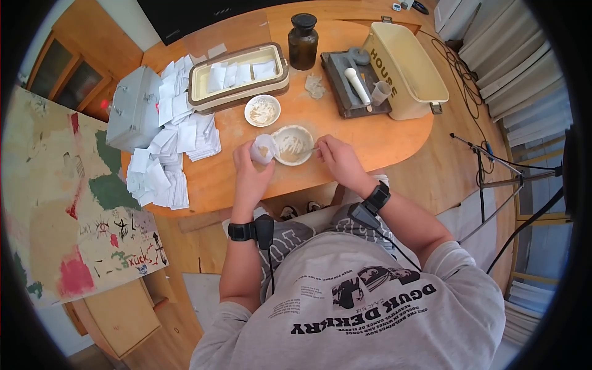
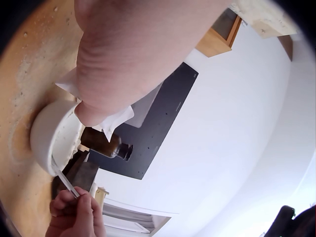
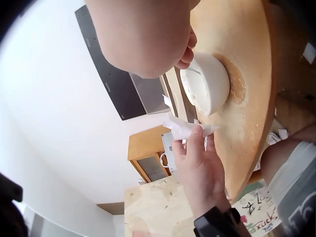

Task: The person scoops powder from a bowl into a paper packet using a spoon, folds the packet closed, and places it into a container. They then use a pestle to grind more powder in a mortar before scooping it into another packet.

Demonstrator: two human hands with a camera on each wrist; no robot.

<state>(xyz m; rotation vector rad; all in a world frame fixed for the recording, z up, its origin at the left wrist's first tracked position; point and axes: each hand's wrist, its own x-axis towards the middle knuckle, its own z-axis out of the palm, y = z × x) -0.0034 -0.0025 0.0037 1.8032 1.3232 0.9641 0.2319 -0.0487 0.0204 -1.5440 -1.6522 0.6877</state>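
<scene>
My left hand holds a small white paper bag with its mouth spread, beside the left rim of a white bowl; something beige shows inside the bag. In the right wrist view the paper bag sits between the thumb and fingers. Off-white powder lies in the bowl. My right hand pinches the handle of a thin, silvery spoon-like utensil that reaches over the rim; its far end is hidden in the bowl. The right fingers are curled in the left wrist view.
Behind stands a second bowl with powder. Stacks of white paper packets and a silver case are at left. A cream tray holds more packets. A dark jar, a white pestle and a cream bin stand at the back.
</scene>
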